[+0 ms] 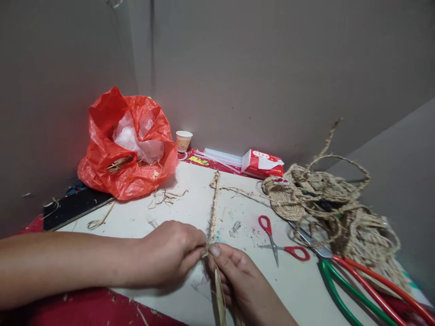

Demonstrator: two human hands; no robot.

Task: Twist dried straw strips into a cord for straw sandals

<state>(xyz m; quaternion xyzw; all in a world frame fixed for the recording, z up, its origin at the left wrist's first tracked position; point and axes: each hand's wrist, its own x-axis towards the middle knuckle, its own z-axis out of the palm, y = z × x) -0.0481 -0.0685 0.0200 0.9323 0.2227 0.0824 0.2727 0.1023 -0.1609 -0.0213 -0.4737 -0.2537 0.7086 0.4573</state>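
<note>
Across the white board [195, 208], far right, heaped braided rope [367, 235]; far left, red plastic bag [146, 179]; near centre, the person's left hand [176, 246] and right hand [238, 276], fingertips almost meeting, both pinching the near end of a pale braid [214, 208] that runs straight away from them; to its right, red-handled scissors [274, 247], blades spread.

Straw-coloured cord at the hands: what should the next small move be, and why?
Probably fold or twist the flat pale strip across the near end of the cord and snug it down. The left hand and right hand meet there with fingertips pinched, while the strip hangs below them, its lower length not worked into the cord.
</note>
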